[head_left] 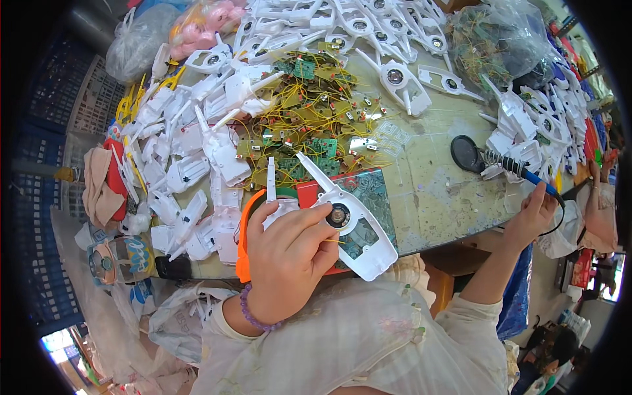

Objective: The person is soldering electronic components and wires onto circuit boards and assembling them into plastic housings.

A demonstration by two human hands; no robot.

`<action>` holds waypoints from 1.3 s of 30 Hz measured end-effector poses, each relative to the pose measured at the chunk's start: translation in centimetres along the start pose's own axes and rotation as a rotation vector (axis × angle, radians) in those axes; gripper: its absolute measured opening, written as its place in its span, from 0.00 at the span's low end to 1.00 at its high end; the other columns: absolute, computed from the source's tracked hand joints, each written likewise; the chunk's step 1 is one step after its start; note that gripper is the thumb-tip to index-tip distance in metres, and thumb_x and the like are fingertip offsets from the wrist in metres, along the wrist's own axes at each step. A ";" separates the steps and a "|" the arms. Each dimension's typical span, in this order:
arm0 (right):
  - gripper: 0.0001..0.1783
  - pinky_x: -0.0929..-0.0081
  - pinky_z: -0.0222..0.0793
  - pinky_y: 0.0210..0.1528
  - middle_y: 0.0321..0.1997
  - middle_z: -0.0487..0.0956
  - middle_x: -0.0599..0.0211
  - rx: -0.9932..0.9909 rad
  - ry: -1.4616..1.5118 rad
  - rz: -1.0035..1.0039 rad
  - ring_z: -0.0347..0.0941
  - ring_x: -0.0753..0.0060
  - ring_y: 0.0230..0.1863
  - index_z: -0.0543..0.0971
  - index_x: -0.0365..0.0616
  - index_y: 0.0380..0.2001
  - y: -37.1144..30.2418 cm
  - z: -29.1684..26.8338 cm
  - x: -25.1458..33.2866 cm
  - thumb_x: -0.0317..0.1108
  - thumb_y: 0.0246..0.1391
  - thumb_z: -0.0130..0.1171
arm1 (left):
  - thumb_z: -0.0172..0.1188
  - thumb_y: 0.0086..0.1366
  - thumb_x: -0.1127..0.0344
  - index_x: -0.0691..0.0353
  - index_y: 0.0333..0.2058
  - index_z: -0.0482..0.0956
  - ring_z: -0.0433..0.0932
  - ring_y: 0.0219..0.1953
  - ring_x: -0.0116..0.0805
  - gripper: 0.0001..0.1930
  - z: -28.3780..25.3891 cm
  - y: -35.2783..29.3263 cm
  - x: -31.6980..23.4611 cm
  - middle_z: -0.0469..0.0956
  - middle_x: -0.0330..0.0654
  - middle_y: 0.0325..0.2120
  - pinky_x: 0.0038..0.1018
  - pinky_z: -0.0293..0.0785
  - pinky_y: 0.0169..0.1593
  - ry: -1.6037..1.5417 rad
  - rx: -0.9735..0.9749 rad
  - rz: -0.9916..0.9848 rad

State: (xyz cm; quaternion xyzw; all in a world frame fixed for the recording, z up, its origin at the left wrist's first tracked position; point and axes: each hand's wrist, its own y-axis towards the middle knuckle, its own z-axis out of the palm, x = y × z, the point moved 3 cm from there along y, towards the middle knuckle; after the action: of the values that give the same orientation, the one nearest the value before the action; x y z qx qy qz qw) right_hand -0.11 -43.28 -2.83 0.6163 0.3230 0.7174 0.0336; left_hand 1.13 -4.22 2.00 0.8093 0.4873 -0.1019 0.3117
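Left hand [286,253]: fingers drawn in, holding the white shell [357,205], a fingertip at its round speaker [339,215].
White shell: over the red-edged tray [377,186].
Right hand [538,205]: fingers closed on a blue-handled soldering iron [541,182], beside its coil stand [508,163].

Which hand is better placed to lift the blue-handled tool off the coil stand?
Right, most likely. The right hand has its fingers on the blue handle, next to the coil stand. The left hand looks busy at the white shell, farther left.
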 end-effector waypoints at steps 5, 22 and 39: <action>0.11 0.87 0.43 0.20 0.18 0.64 0.82 0.182 -0.092 0.132 0.52 0.92 0.18 0.78 0.39 0.34 1.9 0.1 -1.0 0.37 0.58 0.58 | 0.66 0.45 0.73 0.57 0.25 0.77 0.77 0.43 0.34 0.07 0.5 0.2 -0.4 0.82 0.35 0.34 0.41 0.61 0.54 0.054 -0.011 0.001; 0.13 0.71 0.56 0.17 0.18 0.64 0.71 0.276 0.362 -0.729 0.62 0.75 0.17 0.68 0.45 0.41 -3.9 -3.2 10.2 0.38 0.58 0.56 | 0.64 0.45 0.73 0.58 0.23 0.77 0.78 0.43 0.33 0.05 0.3 0.9 -0.6 0.82 0.34 0.33 0.44 0.56 0.55 0.069 0.062 -0.058; 0.17 0.78 0.51 0.12 0.14 0.65 0.72 0.946 0.636 -0.537 0.59 0.76 0.10 0.67 0.43 0.28 -10.7 5.9 11.7 0.46 0.60 0.52 | 0.65 0.46 0.70 0.58 0.23 0.77 0.77 0.44 0.34 0.06 0.3 0.5 -0.2 0.81 0.34 0.35 0.46 0.58 0.55 0.046 0.071 -0.036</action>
State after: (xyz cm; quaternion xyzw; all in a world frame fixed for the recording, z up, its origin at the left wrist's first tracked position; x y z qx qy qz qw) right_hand -1.31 -27.19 2.05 0.2182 0.7430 0.6119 -0.1612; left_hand 1.50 -4.72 2.03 0.8130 0.5050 -0.1060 0.2696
